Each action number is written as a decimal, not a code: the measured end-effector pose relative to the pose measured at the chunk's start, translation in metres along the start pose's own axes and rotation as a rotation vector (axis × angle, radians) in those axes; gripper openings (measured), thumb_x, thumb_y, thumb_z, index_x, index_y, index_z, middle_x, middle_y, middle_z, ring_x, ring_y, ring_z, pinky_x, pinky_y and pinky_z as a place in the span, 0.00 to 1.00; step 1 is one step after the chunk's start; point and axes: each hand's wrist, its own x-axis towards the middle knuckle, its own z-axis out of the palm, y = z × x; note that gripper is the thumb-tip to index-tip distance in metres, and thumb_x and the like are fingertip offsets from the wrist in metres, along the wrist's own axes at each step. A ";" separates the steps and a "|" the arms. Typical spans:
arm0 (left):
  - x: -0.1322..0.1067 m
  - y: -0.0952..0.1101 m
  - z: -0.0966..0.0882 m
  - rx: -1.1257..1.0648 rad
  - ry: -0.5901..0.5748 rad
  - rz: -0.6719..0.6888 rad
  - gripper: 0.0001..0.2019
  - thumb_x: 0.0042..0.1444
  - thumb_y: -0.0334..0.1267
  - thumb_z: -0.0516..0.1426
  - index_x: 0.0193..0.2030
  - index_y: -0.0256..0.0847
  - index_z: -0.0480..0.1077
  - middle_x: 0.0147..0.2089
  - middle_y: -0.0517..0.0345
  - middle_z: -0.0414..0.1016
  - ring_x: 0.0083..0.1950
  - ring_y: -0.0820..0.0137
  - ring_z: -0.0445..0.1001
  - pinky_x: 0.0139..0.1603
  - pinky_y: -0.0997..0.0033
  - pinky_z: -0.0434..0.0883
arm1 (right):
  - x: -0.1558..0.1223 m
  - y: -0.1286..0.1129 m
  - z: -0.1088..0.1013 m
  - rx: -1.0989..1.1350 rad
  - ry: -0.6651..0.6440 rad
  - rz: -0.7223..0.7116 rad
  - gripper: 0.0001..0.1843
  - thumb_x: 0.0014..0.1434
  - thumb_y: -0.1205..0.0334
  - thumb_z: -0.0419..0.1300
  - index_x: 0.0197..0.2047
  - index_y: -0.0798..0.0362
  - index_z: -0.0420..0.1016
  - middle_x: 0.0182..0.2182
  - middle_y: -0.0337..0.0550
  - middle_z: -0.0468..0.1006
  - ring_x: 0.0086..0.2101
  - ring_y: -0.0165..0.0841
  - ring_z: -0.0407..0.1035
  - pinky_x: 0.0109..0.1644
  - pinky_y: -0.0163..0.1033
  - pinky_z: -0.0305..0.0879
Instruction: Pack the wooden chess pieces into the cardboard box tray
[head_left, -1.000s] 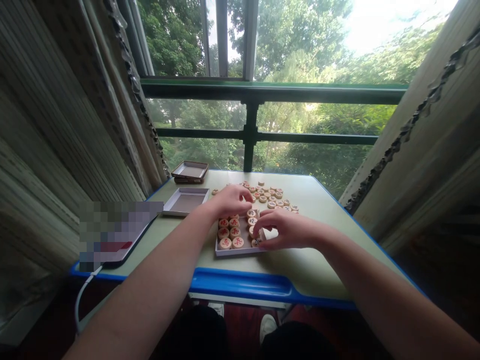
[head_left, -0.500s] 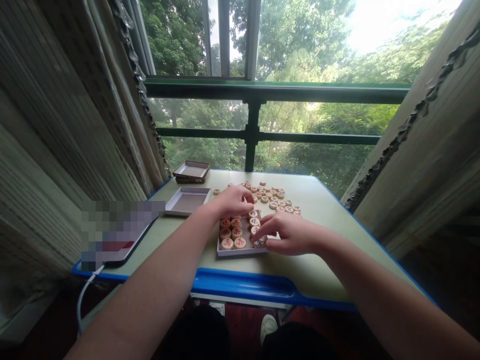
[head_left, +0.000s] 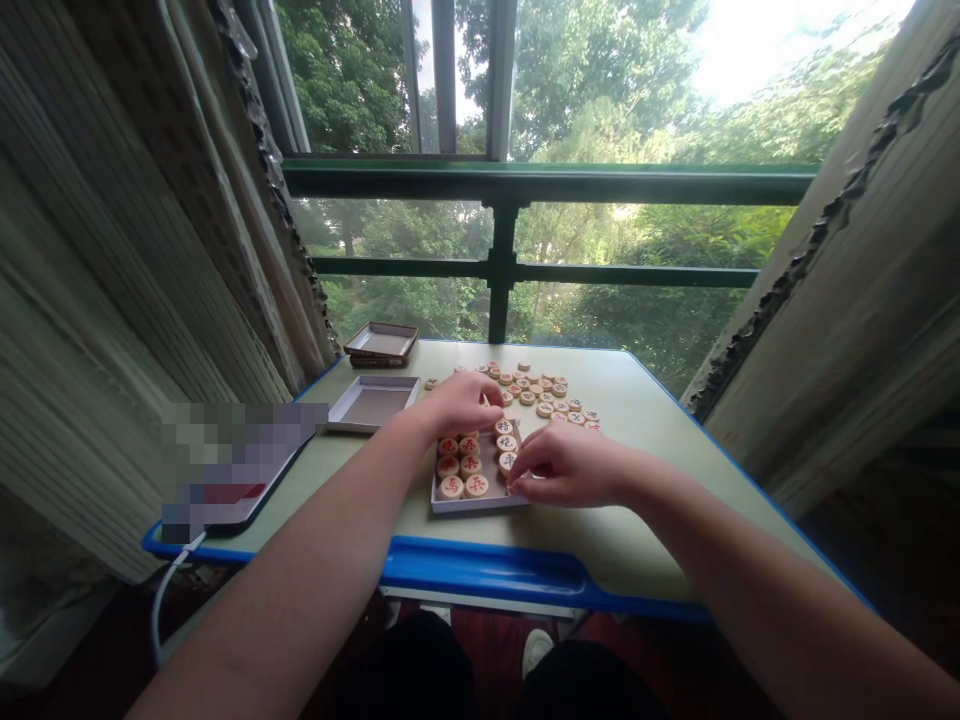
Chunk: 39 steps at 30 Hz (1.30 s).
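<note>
Wooden discs (head_left: pixel 459 467) line the tray (head_left: pixel 480 506) beside right hand (head_left: pixel 571 465).

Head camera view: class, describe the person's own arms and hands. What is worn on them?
The left hand and right hand are bare: no gloves, no rings that can be made out. The left forearm and right forearm are bare too, with no sleeve, watch or band in view up to the picture's edge.

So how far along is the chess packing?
Done: two columns of pieces sit in the tray, a third is started. In hand: the right hand works at that third column; the left hand rests at the tray's far edge. Left: the loose pile beyond it.
</note>
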 end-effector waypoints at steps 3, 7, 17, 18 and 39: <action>0.001 -0.001 0.001 0.000 -0.005 0.002 0.12 0.44 0.37 0.54 0.33 0.40 0.76 0.36 0.58 0.77 0.38 0.68 0.73 0.40 0.74 0.67 | 0.002 -0.001 0.003 -0.015 0.074 -0.025 0.13 0.52 0.68 0.56 0.40 0.54 0.79 0.35 0.44 0.77 0.30 0.27 0.67 0.34 0.32 0.59; 0.001 -0.001 0.001 -0.006 -0.002 -0.006 0.12 0.43 0.36 0.53 0.33 0.39 0.76 0.35 0.58 0.77 0.38 0.69 0.73 0.39 0.74 0.67 | 0.002 -0.002 0.005 -0.042 0.039 -0.016 0.14 0.53 0.65 0.56 0.42 0.52 0.78 0.37 0.45 0.76 0.32 0.29 0.67 0.35 0.33 0.60; -0.001 0.002 0.000 -0.012 -0.003 -0.017 0.12 0.43 0.37 0.53 0.33 0.39 0.76 0.34 0.57 0.77 0.36 0.69 0.72 0.35 0.75 0.67 | 0.002 -0.003 0.004 -0.101 0.030 -0.020 0.13 0.57 0.58 0.54 0.36 0.54 0.78 0.32 0.43 0.77 0.29 0.28 0.66 0.31 0.33 0.56; -0.001 0.002 0.000 -0.011 -0.002 -0.016 0.12 0.43 0.37 0.53 0.33 0.39 0.76 0.34 0.57 0.77 0.36 0.69 0.72 0.36 0.75 0.67 | 0.002 -0.004 0.005 -0.129 0.023 -0.004 0.14 0.58 0.55 0.54 0.35 0.53 0.78 0.31 0.43 0.77 0.28 0.28 0.66 0.30 0.33 0.55; 0.000 -0.002 0.000 0.003 -0.005 -0.013 0.12 0.43 0.37 0.54 0.32 0.40 0.76 0.35 0.58 0.78 0.37 0.68 0.73 0.37 0.74 0.67 | 0.005 -0.011 0.010 -0.276 0.020 0.049 0.21 0.59 0.47 0.50 0.29 0.55 0.74 0.25 0.44 0.74 0.24 0.28 0.62 0.26 0.34 0.47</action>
